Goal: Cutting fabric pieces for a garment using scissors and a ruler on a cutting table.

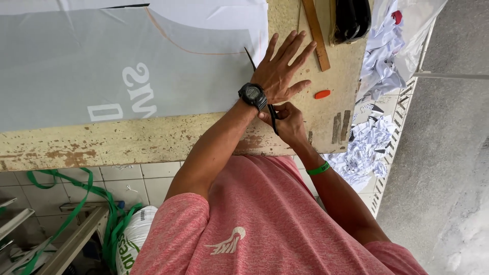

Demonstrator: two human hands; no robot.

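My left hand (282, 69), with a black watch on its wrist, lies flat with fingers spread at the right edge of a grey and white fabric sheet (102, 61) on a worn wooden table (153, 140). An orange chalk curve runs across the fabric. Just below, my right hand (288, 122), with a green band on its wrist, grips black scissors (272, 114). Their thin blade (250, 57) reaches under my left hand to the fabric's edge near the chalk line.
An orange piece of chalk (322, 94) lies right of my left hand. A wooden ruler (316, 33) and a black object (351, 18) sit at the table's far end. White fabric scraps (367, 147) pile on the floor to the right. Green strapping (102, 203) hangs below the table.
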